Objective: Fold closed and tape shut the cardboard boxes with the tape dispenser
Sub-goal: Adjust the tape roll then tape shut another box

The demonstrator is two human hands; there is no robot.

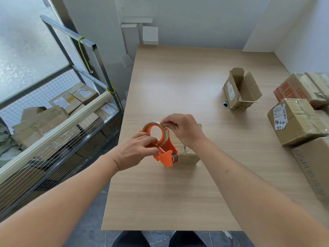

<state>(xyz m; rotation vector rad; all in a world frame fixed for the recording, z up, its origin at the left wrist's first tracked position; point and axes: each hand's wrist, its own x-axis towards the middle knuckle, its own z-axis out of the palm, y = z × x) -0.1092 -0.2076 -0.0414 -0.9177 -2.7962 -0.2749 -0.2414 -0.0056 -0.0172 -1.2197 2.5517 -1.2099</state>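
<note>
A light wood-grain table [187, 184] filled the middle of the room, its far end set against a plain white wall [187, 18]. A second white wall [293, 32] ran along the right side, meeting the first in a corner beyond the table. To the left stood a metal wire-mesh cage cart [58, 136] — its frame tied with yellow-green cord [83, 54] and a pale ribbed bar [53, 132] lying along its near top edge. Behind the cart, a frosted window [23, 41] let in soft, even daylight. Dark grey tiled floor [92, 236] showed below the table's near edge.
</note>
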